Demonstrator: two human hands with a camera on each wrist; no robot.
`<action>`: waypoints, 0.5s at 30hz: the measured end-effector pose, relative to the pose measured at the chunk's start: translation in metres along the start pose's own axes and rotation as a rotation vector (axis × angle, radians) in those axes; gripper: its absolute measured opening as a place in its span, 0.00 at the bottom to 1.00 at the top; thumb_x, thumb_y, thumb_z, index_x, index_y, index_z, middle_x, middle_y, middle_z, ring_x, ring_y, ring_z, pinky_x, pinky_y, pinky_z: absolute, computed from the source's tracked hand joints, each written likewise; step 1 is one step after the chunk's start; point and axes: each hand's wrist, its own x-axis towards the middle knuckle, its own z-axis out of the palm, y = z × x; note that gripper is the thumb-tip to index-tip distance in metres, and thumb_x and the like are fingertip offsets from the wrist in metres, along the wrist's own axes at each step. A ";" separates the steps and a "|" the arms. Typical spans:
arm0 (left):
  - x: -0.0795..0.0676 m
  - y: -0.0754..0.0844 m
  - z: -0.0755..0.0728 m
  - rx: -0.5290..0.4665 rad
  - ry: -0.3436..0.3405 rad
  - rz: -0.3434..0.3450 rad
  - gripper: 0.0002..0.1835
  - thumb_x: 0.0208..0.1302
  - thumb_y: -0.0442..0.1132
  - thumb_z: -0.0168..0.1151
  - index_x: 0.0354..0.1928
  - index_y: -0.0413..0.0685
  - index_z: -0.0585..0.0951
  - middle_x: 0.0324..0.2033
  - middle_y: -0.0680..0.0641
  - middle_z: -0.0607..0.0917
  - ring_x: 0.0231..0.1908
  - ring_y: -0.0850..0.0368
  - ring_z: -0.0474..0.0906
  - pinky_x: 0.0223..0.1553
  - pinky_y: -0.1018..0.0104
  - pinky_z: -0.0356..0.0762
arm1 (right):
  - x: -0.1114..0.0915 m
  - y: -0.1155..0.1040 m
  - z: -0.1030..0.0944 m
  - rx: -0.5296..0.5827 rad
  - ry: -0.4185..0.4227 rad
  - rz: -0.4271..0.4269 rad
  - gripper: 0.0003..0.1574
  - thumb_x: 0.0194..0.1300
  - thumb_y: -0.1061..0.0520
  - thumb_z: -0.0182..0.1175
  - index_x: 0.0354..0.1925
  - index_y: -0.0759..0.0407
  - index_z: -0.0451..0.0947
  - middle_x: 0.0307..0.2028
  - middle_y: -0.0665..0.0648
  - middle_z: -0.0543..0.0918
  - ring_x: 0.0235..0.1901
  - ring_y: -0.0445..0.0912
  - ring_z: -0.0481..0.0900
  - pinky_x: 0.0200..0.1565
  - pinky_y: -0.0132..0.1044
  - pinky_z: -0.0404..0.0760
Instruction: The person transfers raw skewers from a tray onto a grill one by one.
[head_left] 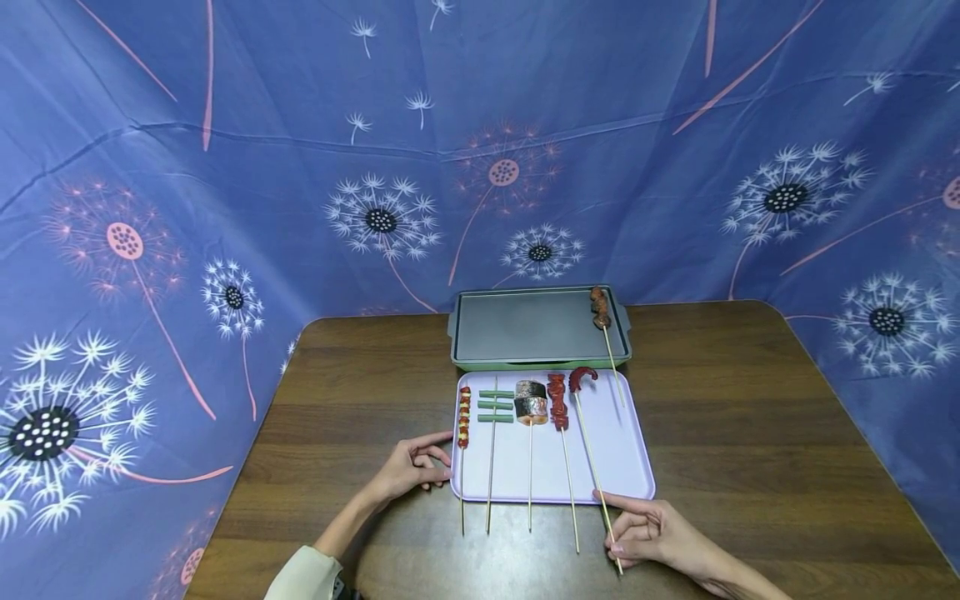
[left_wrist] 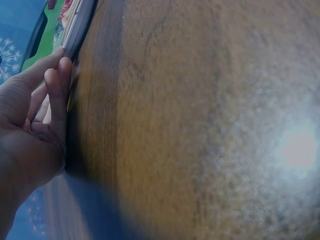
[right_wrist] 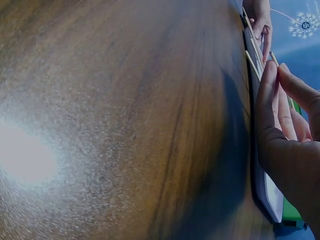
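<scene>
Five wooden food skewers crowd the lilac plastic tray, their sticks overhanging its six o'clock edge; a green-rimmed grey griddle pan blocks twelve o'clock. Bare brown wooden table lies open at three and nine o'clock.

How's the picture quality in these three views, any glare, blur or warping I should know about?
Head view: sharp and evenly lit, though the wide lens bows the table edges. Left wrist view: the left hand and wood are soft and out of focus, with a bright glare spot at right. Right wrist view: similar blur, a glare patch on the wood at left, and a dark shadow beside the right hand.
</scene>
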 end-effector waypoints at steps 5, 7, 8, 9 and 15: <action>0.001 -0.002 0.000 0.003 0.005 0.002 0.35 0.63 0.29 0.70 0.72 0.34 0.70 0.44 0.31 0.86 0.27 0.66 0.83 0.23 0.77 0.76 | 0.002 -0.003 0.001 -0.005 -0.030 -0.037 0.42 0.68 0.77 0.55 0.77 0.67 0.57 0.47 0.59 0.88 0.45 0.42 0.88 0.48 0.36 0.88; 0.001 -0.003 -0.001 0.001 0.006 0.005 0.35 0.63 0.29 0.70 0.72 0.34 0.69 0.44 0.30 0.85 0.27 0.66 0.83 0.23 0.77 0.76 | 0.004 -0.003 0.001 -0.013 -0.045 -0.062 0.42 0.68 0.78 0.54 0.77 0.68 0.56 0.47 0.59 0.88 0.45 0.41 0.88 0.47 0.37 0.88; 0.001 -0.004 -0.001 0.000 0.007 0.006 0.35 0.63 0.29 0.70 0.72 0.34 0.69 0.44 0.30 0.85 0.27 0.66 0.83 0.23 0.77 0.76 | 0.005 -0.004 0.001 -0.018 -0.051 -0.076 0.42 0.68 0.78 0.54 0.77 0.69 0.56 0.47 0.59 0.88 0.45 0.41 0.88 0.47 0.37 0.88; 0.001 -0.004 -0.001 -0.002 0.008 0.006 0.35 0.63 0.29 0.70 0.72 0.34 0.69 0.44 0.30 0.85 0.27 0.66 0.83 0.23 0.77 0.76 | 0.006 -0.004 0.001 -0.021 -0.054 -0.082 0.42 0.68 0.78 0.54 0.77 0.69 0.56 0.47 0.59 0.88 0.45 0.41 0.88 0.47 0.37 0.88; 0.002 -0.004 0.000 0.001 0.005 0.007 0.35 0.63 0.28 0.70 0.72 0.34 0.69 0.44 0.30 0.85 0.27 0.67 0.83 0.23 0.77 0.76 | 0.010 -0.009 -0.002 -0.056 -0.048 -0.111 0.42 0.68 0.78 0.53 0.75 0.79 0.49 0.47 0.64 0.87 0.46 0.44 0.89 0.47 0.39 0.88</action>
